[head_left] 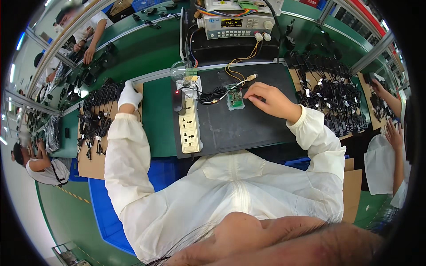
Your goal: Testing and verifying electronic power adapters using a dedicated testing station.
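My left hand [129,95], in a white glove, is at the right end of a row of black power adapters [105,94] on a cardboard sheet. Its fingers are curled downward against the end adapter, and what lies under them is hidden. My bare right hand [271,102] hovers with fingers loosely stretched just right of a small green circuit board [235,98]. Nothing shows in it. Black and white leads [214,95] run to the board on the dark work mat [230,133]. A white power strip [190,133] carries a black adapter [179,103] with a red light.
Behind the mat stands a test instrument [238,26] with a lit display and yellow wires. A clear glass bulb [181,70] is beside the strip. More black adapters [328,95] with cables cover cardboard at right. Other people work at both sides. A blue bin [104,208] is below left.
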Action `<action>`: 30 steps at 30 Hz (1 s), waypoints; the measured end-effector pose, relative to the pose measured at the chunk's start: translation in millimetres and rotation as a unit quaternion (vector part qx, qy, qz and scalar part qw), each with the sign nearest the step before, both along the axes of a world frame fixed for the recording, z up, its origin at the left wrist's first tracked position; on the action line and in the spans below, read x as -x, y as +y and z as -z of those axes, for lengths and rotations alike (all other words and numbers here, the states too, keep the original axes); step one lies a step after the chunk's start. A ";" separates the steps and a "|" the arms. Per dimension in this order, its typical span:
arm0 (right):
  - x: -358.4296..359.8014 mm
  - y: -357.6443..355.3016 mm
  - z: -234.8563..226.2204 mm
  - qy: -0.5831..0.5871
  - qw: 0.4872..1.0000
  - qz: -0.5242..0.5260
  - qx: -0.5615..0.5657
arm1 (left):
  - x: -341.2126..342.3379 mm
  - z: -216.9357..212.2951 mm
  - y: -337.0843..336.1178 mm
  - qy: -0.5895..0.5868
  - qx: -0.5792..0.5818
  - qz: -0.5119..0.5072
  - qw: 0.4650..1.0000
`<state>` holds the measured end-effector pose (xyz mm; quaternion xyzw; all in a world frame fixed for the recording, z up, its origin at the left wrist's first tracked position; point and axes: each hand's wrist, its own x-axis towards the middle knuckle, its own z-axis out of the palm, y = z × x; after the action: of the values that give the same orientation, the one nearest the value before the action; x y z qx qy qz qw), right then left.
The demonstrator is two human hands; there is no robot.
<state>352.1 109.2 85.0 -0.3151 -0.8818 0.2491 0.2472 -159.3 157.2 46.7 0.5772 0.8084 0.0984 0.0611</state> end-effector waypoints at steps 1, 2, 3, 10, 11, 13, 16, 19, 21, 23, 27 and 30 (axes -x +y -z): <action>-0.7 0.3 1.7 0.001 1.000 0.002 0.000 | 0.3 1.8 -13.7 -0.017 -0.031 -0.001 0.999; -0.7 0.8 3.1 0.001 0.999 0.022 0.026 | -0.1 4.1 -24.8 -0.034 -0.062 0.001 0.997; 0.5 1.8 4.3 0.001 0.998 0.042 0.051 | 8.1 4.9 -35.7 -0.064 -0.063 0.021 0.996; -5.4 65.6 2.6 -0.058 0.928 0.152 -0.334 | -4.0 -52.5 -133.2 -0.453 -0.165 0.037 0.875; -5.5 78.0 -0.4 -0.062 0.927 0.159 -0.334 | -14.2 -65.2 -145.7 -0.456 -0.161 0.044 0.874; -4.7 101.1 -3.7 -0.104 0.865 0.230 -0.434 | -35.1 -88.6 -172.9 -0.524 -0.219 0.009 0.823; -9.3 126.3 2.9 -0.129 0.856 0.249 -0.434 | -46.5 -103.8 -202.6 -0.489 -0.270 0.027 0.829; -9.2 127.3 2.4 -0.148 0.848 0.259 -0.439 | -52.1 -112.1 -227.7 -0.460 -0.321 0.045 0.827; -7.1 120.3 -3.9 -0.160 0.838 0.267 -0.448 | -56.3 -117.9 -241.1 -0.444 -0.344 0.051 0.826; 6.2 102.9 -7.2 -0.114 0.884 0.224 -0.395 | -62.2 -127.2 -254.3 -0.489 -0.394 0.076 0.775; 66.2 26.3 -31.3 0.051 0.996 -0.065 0.031 | -84.0 -128.2 -252.5 -0.601 -0.415 0.155 0.665; 101.4 -40.6 -4.4 0.209 0.860 -0.326 0.332 | -126.7 -128.3 -225.1 -0.706 -0.378 0.213 0.559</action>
<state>250.6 68.6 89.4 -0.0139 -0.7269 0.6534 0.2110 -32.6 -67.9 175.1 0.4489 0.2488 0.7552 0.4079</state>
